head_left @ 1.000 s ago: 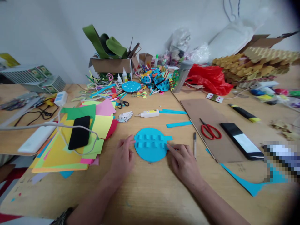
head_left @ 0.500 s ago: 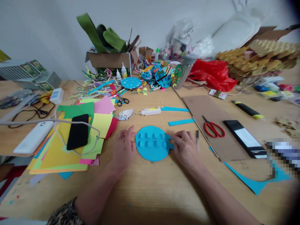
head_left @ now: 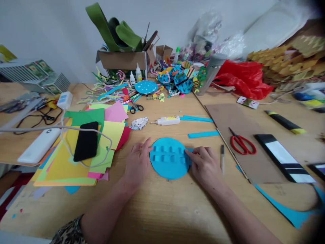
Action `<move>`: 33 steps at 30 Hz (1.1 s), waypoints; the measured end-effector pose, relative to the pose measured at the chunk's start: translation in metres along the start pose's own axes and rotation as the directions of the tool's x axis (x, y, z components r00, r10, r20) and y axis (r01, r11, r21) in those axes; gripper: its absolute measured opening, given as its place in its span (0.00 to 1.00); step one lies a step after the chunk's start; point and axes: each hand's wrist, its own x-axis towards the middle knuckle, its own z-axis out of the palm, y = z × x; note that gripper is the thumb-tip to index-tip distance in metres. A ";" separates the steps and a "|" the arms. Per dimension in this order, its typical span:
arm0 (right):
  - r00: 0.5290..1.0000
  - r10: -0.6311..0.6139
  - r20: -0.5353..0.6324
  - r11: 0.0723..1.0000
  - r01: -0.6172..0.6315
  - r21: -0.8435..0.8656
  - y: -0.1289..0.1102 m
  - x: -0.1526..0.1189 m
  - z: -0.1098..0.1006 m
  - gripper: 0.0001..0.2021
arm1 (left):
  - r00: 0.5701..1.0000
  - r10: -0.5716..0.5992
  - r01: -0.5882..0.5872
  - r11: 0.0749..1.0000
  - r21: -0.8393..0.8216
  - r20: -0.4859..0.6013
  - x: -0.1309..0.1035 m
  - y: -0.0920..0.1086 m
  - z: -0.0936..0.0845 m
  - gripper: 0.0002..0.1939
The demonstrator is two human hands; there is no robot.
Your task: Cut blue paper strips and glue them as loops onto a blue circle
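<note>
In the middle of the table lies a blue paper disc [head_left: 169,171], crossed by two rows of blue paper strip [head_left: 165,149] raised in small loops. At the disc's left edge is my left hand [head_left: 138,162], its fingers stretched and slightly apart, with nothing gripped. My right hand [head_left: 207,165] is at the right edge, index finger and thumb closed on the strip ends that stick out there; the fingers partly hide them. Beyond the disc are a glue bottle [head_left: 169,120] lying on its side, loose blue strips [head_left: 203,134] and a cut-out drawing [head_left: 138,123].
Coloured paper sheets [head_left: 61,166] with a black phone [head_left: 86,140] lie left. To the right are a pen [head_left: 222,159], cardboard [head_left: 228,118], red scissors [head_left: 243,144] and blue offcuts [head_left: 284,208]. Behind stand a bottle [head_left: 212,73], a box [head_left: 122,61] and paper crafts.
The view has shifted, so most things appear farther right. My right fingers have come closer in against the disc's right edge, covering more of the strip ends. My left hand stays beside the disc.
</note>
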 end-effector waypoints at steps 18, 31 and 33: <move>0.997 0.072 -0.028 0.993 -0.069 0.099 -0.005 0.002 -0.004 0.18 | 0.996 0.011 -0.018 0.997 0.081 0.091 0.001 0.006 -0.006 0.35; 0.992 -0.067 0.104 0.991 0.055 0.121 -0.034 0.005 -0.016 0.14 | 0.993 0.118 -0.117 0.993 -0.032 0.022 -0.012 0.016 -0.006 0.37; 0.990 -0.079 0.117 0.992 0.067 0.110 -0.036 0.006 -0.016 0.14 | 0.992 0.123 -0.122 0.992 -0.042 0.026 -0.013 0.015 -0.005 0.37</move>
